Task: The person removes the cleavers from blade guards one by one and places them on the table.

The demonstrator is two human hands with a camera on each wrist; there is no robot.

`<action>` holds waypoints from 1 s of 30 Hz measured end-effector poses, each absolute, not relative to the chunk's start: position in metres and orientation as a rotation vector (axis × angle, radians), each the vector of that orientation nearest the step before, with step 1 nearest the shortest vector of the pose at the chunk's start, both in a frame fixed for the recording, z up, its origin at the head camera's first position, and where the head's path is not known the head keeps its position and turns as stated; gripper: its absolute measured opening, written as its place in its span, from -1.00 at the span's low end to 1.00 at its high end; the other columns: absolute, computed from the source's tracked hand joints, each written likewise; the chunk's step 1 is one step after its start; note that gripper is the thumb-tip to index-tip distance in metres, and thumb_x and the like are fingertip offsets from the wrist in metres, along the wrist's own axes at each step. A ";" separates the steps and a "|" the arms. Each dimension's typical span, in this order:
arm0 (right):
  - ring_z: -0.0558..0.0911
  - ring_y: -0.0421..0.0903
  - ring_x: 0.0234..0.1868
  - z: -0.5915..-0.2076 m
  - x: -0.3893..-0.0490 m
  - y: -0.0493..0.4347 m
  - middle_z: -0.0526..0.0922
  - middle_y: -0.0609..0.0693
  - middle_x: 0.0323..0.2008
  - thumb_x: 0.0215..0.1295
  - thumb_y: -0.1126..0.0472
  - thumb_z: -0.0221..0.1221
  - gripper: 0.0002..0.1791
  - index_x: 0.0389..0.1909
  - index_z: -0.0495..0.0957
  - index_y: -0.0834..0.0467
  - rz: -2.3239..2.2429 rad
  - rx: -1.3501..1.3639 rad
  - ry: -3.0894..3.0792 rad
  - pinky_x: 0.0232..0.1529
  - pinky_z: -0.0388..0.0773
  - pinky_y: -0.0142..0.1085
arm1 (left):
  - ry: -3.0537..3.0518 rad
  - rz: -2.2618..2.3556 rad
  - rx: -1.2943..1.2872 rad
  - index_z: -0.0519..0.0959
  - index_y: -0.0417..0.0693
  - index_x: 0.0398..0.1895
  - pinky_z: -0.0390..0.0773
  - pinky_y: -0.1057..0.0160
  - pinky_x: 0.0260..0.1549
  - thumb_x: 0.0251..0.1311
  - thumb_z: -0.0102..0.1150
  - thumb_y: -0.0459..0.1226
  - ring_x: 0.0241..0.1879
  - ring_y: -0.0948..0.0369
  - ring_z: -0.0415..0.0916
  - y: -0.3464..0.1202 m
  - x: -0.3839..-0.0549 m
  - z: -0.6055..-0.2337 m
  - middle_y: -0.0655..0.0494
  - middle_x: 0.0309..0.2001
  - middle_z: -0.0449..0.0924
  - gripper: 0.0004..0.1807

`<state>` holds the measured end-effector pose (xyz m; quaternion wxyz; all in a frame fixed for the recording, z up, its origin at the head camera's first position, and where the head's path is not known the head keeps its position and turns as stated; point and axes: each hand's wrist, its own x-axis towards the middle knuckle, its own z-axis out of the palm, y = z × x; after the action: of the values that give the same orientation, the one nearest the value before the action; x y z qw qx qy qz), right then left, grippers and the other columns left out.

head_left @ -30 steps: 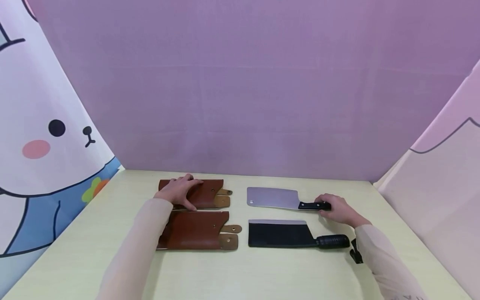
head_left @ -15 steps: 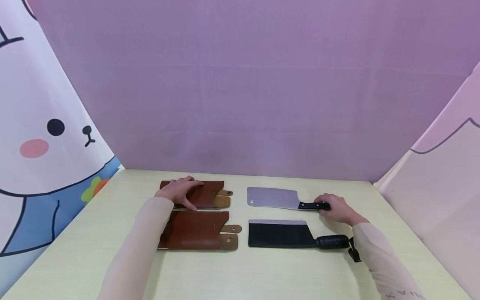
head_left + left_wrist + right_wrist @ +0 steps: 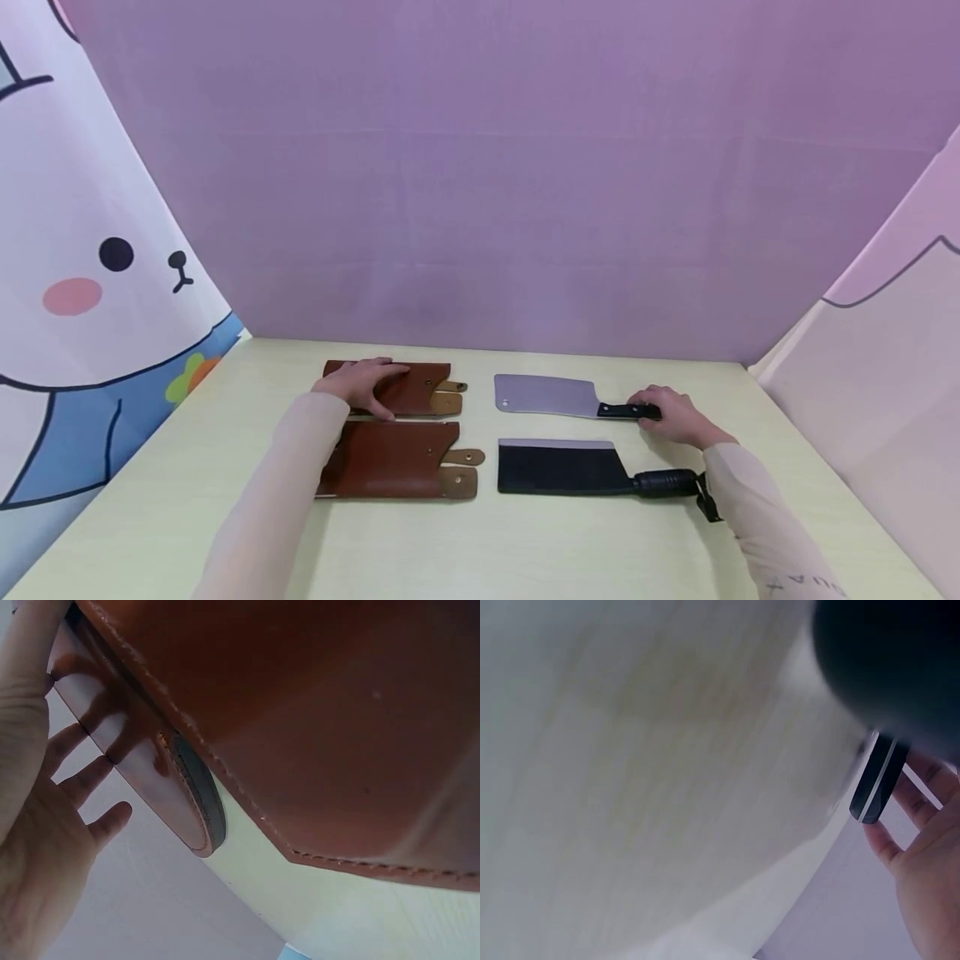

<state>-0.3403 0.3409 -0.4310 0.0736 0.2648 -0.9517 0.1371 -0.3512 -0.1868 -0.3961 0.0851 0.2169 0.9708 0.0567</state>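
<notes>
Two brown leather knife sheaths lie flat on the left. My left hand (image 3: 362, 385) rests spread across the far sheath (image 3: 408, 388), thumb near its front edge; the left wrist view shows straight, separated fingers (image 3: 84, 780) at its side. The near sheath (image 3: 397, 460) lies in front, partly behind my sleeve. On the right, a silver cleaver (image 3: 546, 395) lies flat, blade pointing left. My right hand (image 3: 678, 417) holds its black riveted handle (image 3: 877, 780) with bent fingers; the thumb is hidden in the right wrist view. A black-bladed cleaver (image 3: 562, 468) lies nearer me.
The pale tabletop (image 3: 480, 550) meets a purple cloth backdrop (image 3: 480, 208) behind the knives. A printed cartoon cloth (image 3: 90, 350) hangs on the left. A small black strap (image 3: 708, 502) shows beside my right sleeve. Each sheath has snap tabs (image 3: 457, 482) at its right end.
My left hand and the far sheath have shifted very slightly to the right. My right forearm has moved a little left; both cleavers stay in place.
</notes>
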 end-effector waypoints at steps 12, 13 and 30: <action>0.52 0.10 -0.18 -0.432 -0.338 0.342 0.58 0.04 -0.25 -0.04 0.34 0.21 -0.67 -0.16 0.55 0.16 0.391 0.764 -2.870 -0.30 0.35 0.13 | 2.908 0.192 0.660 0.19 0.06 0.35 0.04 -0.34 0.14 -0.17 0.34 0.14 0.32 -0.13 0.08 -0.184 -0.350 -0.397 -0.16 0.36 0.09 -0.03; 0.52 0.11 -0.17 -0.432 -0.338 0.342 0.58 0.04 -0.25 -0.04 0.34 0.21 -0.67 -0.15 0.55 0.16 0.390 0.762 -2.875 -0.30 0.35 0.13 | 2.911 0.193 0.658 0.20 0.06 0.35 0.03 -0.34 0.14 -0.17 0.34 0.14 0.33 -0.12 0.08 -0.184 -0.350 -0.397 -0.15 0.36 0.09 -0.04; 0.45 0.17 -0.08 -0.425 -0.330 0.339 0.57 0.14 -0.13 0.05 0.32 0.19 -0.60 -0.03 0.48 0.26 0.432 0.736 -2.868 -0.19 0.28 0.18 | 2.943 0.166 0.714 0.23 0.02 0.32 0.10 -0.30 0.12 -0.10 0.29 0.12 0.29 -0.10 0.16 -0.189 -0.337 -0.391 -0.13 0.32 0.18 -0.11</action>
<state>-0.3304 0.3386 -0.4253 0.0747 0.2453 -0.9557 0.1441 -0.3373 -0.1888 -0.3907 0.0545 0.2351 0.9689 0.0547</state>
